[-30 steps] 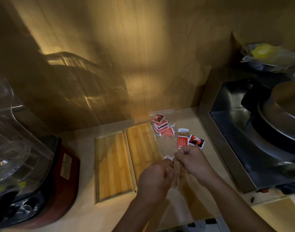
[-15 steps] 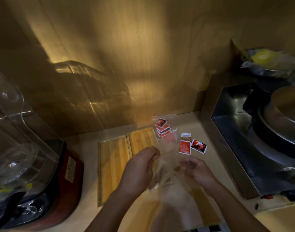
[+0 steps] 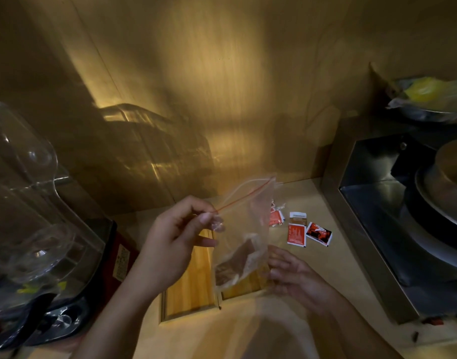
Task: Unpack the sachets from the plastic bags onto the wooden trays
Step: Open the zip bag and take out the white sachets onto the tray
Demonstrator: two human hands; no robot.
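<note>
My left hand [image 3: 171, 244] pinches the top corner of a clear zip plastic bag [image 3: 244, 224] with a red seal line and holds it up over the trays. Brown sachets [image 3: 235, 264] lie in the bag's bottom. My right hand [image 3: 290, 274] is open, palm up, beside the bag's lower right edge; contact is unclear. Two wooden trays [image 3: 189, 288] lie side by side on the counter, partly hidden by the bag and my hands. Loose red and white sachets [image 3: 309, 231] lie on the counter to the right. Another bag of red sachets [image 3: 276, 216] shows behind the held bag.
A blender with a clear jug [image 3: 22, 203] on a red and black base stands at the left. A steel appliance [image 3: 393, 216] with a round pan fills the right. A wooden wall rises behind the counter. A bowl with a yellow item [image 3: 426, 97] sits top right.
My left hand has risen and moved left, lifting the bag by its top corner. My right hand has let go of the bag's top and dropped, open, by its lower edge.
</note>
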